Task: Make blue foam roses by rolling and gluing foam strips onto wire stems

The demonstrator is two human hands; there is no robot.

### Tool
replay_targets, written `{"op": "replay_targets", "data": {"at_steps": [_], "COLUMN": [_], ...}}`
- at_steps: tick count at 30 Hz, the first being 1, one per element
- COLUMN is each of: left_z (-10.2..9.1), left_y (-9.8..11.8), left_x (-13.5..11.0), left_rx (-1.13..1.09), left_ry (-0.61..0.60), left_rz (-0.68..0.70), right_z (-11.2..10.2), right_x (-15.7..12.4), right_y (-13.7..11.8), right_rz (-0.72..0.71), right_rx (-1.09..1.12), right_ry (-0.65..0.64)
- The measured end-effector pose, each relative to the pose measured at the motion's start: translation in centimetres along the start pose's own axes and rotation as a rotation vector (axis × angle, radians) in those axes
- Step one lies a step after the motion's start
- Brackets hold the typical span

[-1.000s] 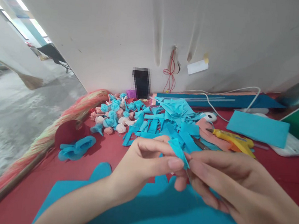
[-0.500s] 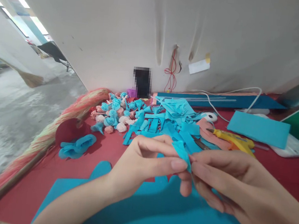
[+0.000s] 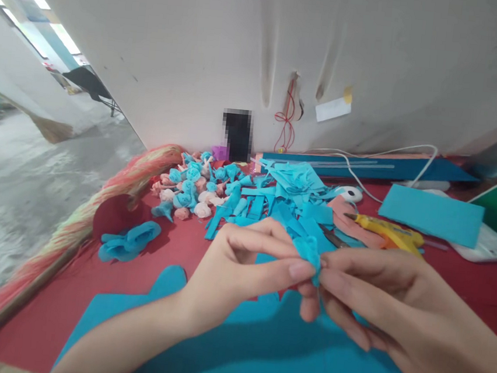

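My left hand [image 3: 241, 265] and my right hand [image 3: 374, 295] meet above the red table, fingertips pinched together on a small blue felt strip [image 3: 310, 252] that is partly rolled between them. Both hands are closed on it. Under my hands lies a large blue felt sheet [image 3: 224, 348]. Just behind the hands is a heap of cut blue felt strips [image 3: 286, 199].
A cluster of small rolled blue and pink felt flowers [image 3: 189, 189] lies at the back left. Yellow-handled scissors [image 3: 385, 232] and a folded blue felt piece [image 3: 433, 213] lie to the right, with a white cable [image 3: 365, 162]. A blue felt bundle [image 3: 129, 239] sits left, by the table's fringed edge [image 3: 72, 234].
The blue strip has become shorter and more bunched between my fingertips, as my fingers rolled it. Hands stayed in nearly the same place.
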State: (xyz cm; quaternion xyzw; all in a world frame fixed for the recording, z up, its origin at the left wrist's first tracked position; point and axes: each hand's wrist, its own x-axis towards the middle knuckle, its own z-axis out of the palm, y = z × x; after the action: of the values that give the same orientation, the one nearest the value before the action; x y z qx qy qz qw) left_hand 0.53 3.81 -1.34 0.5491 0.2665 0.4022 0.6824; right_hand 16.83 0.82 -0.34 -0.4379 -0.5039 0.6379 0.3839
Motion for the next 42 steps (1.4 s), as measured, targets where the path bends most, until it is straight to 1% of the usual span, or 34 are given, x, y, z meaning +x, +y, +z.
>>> {"op": "replay_targets", "data": {"at_steps": [3,7,11,14,22,28,31,37,42], "left_z": [0.0,0.0,0.0,0.0,-0.4,-0.4,-0.3,-0.3,-0.3], "left_y": [0.0,-0.1,-0.1,-0.1,-0.3,-0.2,-0.1,-0.1,0.0], "left_x": [0.0,0.1,0.0,0.0,-0.1,0.1,0.1,0.1,0.0], "left_rx": [0.017,0.034,0.033,0.042,0.035,0.055,0.055,0.057,0.054], "left_ry": [0.003,0.029,0.027,0.016,0.008,0.001,-0.008,-0.026,-0.034], "left_rz": [-0.007,0.007,-0.009,-0.002,0.049,0.033,0.025,0.025,0.023], "right_z": [0.0,0.2,0.3,0.4,0.7,0.9,0.8,0.9,1.1], "right_x": [0.0,-0.1,-0.1,0.0,-0.1,-0.2,-0.2,0.0,0.1], "right_y": [0.1,0.0,-0.2,-0.5,-0.6,-0.7,-0.7,-0.7,-0.9], "right_rz": [-0.016,-0.096,-0.072,-0.102,-0.087,-0.069,-0.067,0.000,0.012], "right_rx": [-0.029,-0.102,-0.142,-0.140,-0.089,-0.044,-0.043,-0.028,-0.047], "right_ry": [0.000,0.075,0.067,0.091,0.099,0.098,0.077,0.087,0.082]}}
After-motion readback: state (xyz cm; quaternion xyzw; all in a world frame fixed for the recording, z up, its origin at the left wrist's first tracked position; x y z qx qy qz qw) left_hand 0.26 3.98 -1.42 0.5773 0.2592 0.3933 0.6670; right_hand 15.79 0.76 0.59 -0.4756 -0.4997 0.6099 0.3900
